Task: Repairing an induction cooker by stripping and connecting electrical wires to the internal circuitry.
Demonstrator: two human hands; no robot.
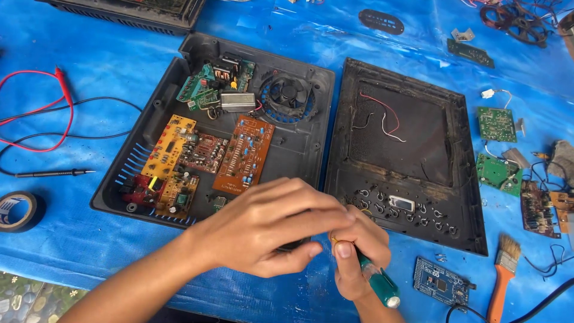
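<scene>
right fingers [350, 248] grip screwdriver [376, 281] | left hand [269, 230] covers dark part | open casing [221, 125] behind

Left hand [272, 227] curled, palm down, fingers closed, overlapping right hand [359, 254]. Right hand fisted, thumb up, just beneath it.
</scene>
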